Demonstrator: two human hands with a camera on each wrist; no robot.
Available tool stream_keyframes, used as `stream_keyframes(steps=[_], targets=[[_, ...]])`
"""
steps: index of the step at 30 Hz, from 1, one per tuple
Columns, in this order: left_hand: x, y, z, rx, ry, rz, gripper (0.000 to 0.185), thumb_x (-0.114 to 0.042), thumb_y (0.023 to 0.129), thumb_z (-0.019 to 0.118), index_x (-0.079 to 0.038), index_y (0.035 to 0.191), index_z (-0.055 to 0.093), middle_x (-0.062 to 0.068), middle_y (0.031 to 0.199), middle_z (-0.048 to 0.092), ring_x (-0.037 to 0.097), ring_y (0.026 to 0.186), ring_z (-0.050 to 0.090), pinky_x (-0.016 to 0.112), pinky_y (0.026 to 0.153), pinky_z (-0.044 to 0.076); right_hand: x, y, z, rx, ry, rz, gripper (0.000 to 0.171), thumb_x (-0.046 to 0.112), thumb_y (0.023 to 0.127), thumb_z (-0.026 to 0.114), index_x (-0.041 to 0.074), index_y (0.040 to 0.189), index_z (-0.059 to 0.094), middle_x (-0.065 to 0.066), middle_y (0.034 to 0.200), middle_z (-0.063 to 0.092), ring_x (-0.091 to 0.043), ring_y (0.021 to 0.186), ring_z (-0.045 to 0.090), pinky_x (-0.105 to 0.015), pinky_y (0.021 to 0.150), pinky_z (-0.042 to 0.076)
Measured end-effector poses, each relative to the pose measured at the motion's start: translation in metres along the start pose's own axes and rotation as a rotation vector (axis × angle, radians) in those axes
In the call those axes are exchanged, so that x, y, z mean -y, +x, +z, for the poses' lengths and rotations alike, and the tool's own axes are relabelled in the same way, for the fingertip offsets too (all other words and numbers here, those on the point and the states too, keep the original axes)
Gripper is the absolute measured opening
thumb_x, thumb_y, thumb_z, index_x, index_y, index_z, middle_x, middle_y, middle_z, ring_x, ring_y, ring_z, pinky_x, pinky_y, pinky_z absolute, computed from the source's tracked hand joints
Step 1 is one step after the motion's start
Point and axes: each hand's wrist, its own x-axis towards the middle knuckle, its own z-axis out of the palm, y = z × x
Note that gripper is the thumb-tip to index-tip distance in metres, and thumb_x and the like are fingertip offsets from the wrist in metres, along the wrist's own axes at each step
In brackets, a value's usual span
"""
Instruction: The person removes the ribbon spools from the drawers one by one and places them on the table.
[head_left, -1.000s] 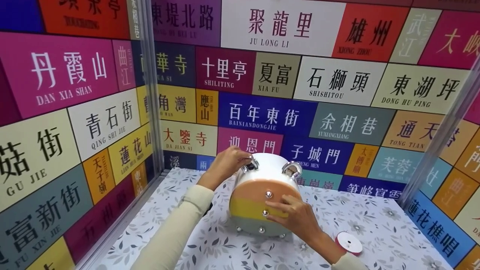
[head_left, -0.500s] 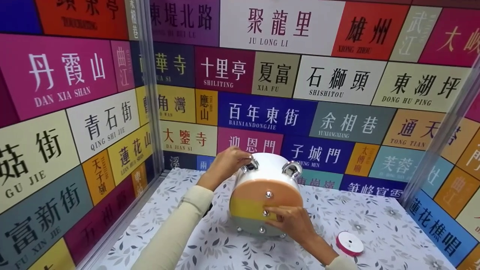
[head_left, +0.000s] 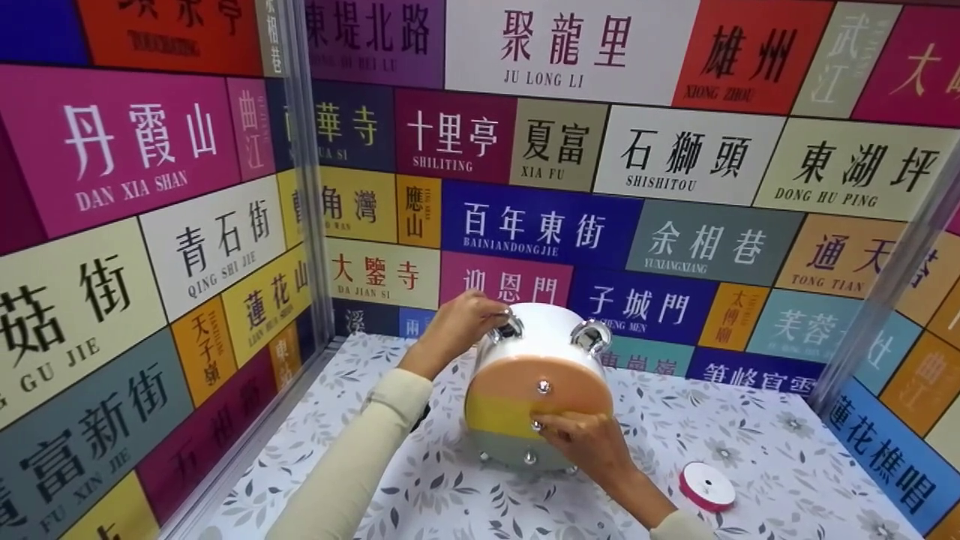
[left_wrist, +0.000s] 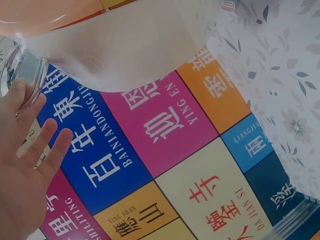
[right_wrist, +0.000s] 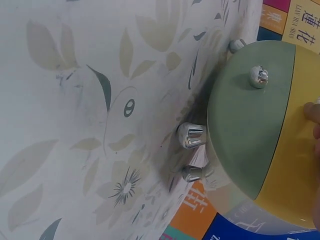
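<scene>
A white rounded box (head_left: 551,324) stands on short silver feet, its front banded with an orange panel (head_left: 577,379), a yellow panel (head_left: 499,411) and a green panel (right_wrist: 250,120). Each panel has a silver knob. My left hand (head_left: 454,328) pinches the left chrome ring handle (head_left: 511,325) on top; the left wrist view shows its thumb on the ring (left_wrist: 36,75), other fingers loosely spread. With fingertips, my right hand (head_left: 589,441) pinches the yellow panel's middle knob (head_left: 536,425). Only its fingers show at the right wrist view's edge. The right ring handle (head_left: 592,336) is untouched.
A red-edged white spool (head_left: 707,484) lies on the table to the right of the box. A leaf-patterned cloth (head_left: 405,465) covers the table. Colourful sign-printed walls (head_left: 540,217) stand close behind and on both sides, with clear corner strips.
My right hand's fingers, spread over the yellow panel a second ago, have drawn together onto the middle knob. My left hand keeps its hold on the ring. The view has shifted slightly.
</scene>
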Motion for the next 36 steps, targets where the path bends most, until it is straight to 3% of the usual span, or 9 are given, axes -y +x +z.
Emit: stream_keyframes(steps=[7, 19, 27, 36], targets=[[0.000, -0.001, 0.001, 0.006, 0.003, -0.011, 0.020, -0.027, 0.098, 0.074, -0.024, 0.117, 0.081, -0.003, 0.105, 0.076, 0.017, 0.100, 0.065, 0.031, 0.089, 0.057, 0.001, -0.001, -0.001, -0.008, 0.018, 0.005, 0.032, 0.023, 0.070, 0.096, 0.028, 0.100, 0.084, 0.011, 0.083, 0.078, -0.007, 0.058, 0.067, -0.021, 0.052, 0.053], [-0.001, -0.002, 0.000, 0.024, 0.002, -0.038, 0.018, -0.029, 0.098, 0.073, -0.029, 0.114, 0.081, -0.007, 0.103, 0.075, 0.013, 0.098, 0.063, 0.029, 0.086, 0.056, 0.011, -0.002, -0.010, 0.037, 0.009, 0.026, 0.030, 0.020, 0.074, 0.093, 0.031, 0.100, 0.084, 0.016, 0.074, 0.073, 0.000, 0.052, 0.051, -0.017, 0.048, 0.043], [0.001, -0.002, 0.000, 0.014, 0.001, -0.030, 0.019, -0.031, 0.099, 0.073, -0.028, 0.116, 0.080, -0.006, 0.105, 0.075, 0.014, 0.099, 0.063, 0.029, 0.086, 0.056, 0.022, -0.003, -0.018, 0.079, 0.032, 0.031, 0.030, 0.017, 0.076, 0.092, 0.027, 0.104, 0.084, 0.011, 0.087, 0.078, -0.001, 0.059, 0.059, -0.016, 0.055, 0.049], [0.000, -0.003, -0.001, 0.023, 0.013, -0.023, 0.020, -0.032, 0.100, 0.071, -0.028, 0.116, 0.080, -0.007, 0.103, 0.075, 0.014, 0.098, 0.062, 0.029, 0.085, 0.056, 0.032, -0.007, -0.030, 0.087, 0.021, 0.009, 0.030, 0.020, 0.076, 0.090, 0.026, 0.106, 0.084, 0.008, 0.091, 0.080, -0.005, 0.059, 0.066, -0.018, 0.056, 0.052]])
